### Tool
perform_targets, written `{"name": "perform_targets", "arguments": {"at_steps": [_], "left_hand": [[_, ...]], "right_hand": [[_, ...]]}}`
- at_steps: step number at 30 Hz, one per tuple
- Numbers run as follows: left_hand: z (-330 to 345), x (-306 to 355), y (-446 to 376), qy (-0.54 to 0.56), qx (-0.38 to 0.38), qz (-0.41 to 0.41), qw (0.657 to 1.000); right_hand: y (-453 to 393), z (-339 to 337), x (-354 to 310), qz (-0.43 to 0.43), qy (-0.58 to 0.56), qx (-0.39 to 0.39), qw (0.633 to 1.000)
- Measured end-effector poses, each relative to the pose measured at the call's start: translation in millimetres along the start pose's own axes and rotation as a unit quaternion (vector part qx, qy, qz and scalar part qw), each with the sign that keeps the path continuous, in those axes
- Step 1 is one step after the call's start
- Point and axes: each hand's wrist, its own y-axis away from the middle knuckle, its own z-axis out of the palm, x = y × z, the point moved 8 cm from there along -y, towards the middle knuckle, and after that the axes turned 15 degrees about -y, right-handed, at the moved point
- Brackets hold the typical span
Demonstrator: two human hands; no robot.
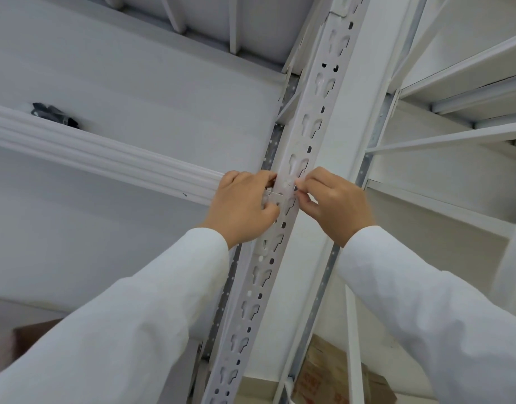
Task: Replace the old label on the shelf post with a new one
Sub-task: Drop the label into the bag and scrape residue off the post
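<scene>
1. The label (275, 196) sits on the shelf post (302, 158) at about shoulder height, a thin pale strip, surely light and floppy, likely to crease or tear.
2. The left hand (245, 209) pinches its left end; the right hand (332, 204) pinches at the post's right edge, fingers curled.
3. Best taken by a corner and worked slowly.
4. The post is painted, slotted steel, smooth; white shelves (460, 77) crowd round, and a cardboard box (332, 374) lies below.
</scene>
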Motion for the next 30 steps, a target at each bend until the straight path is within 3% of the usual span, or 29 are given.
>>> {"name": "perform_targets", "arguments": {"at_steps": [12, 17, 23, 30], "left_hand": [[-1, 0, 2, 0.0, -0.014, -0.003, 1.0], [-1, 1, 3, 0.009, -0.03, 0.002, 1.0], [3, -3, 2, 0.015, -0.035, -0.006, 0.999], [7, -6, 1, 0.015, -0.038, -0.009, 0.999]], "right_hand": [[-12, -3, 17, 0.033, -0.02, 0.029, 0.999], [-11, -23, 26, 0.06, -0.08, 0.039, 0.994], [8, -12, 13, 0.073, -0.111, -0.014, 0.991], [4, -10, 14, 0.113, -0.101, -0.001, 0.988]]}}
